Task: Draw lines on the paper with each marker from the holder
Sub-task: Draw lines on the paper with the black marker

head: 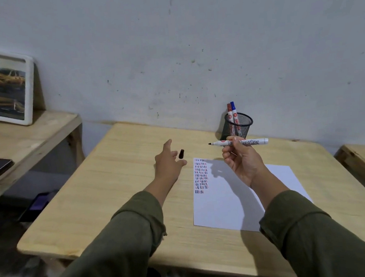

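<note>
While the right hand (241, 158) pinches the light, rigid uncapped black marker (240, 142) mid-barrel, the left hand (168, 161), fingers spread and holding nothing, nears the small cap (181, 154) by the paper's (235, 201) far-left corner.

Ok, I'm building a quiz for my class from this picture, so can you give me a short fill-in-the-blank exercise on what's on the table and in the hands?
1. The right hand holds an uncapped black board marker with its tip pointing to the ____.
2. The black cap lies on the ____, just beyond the left hand.
3. The mesh holder contains ____ markers.
4. The drawn lines sit near the paper's ____ edge.

Missing words: left; table; two; left
</note>
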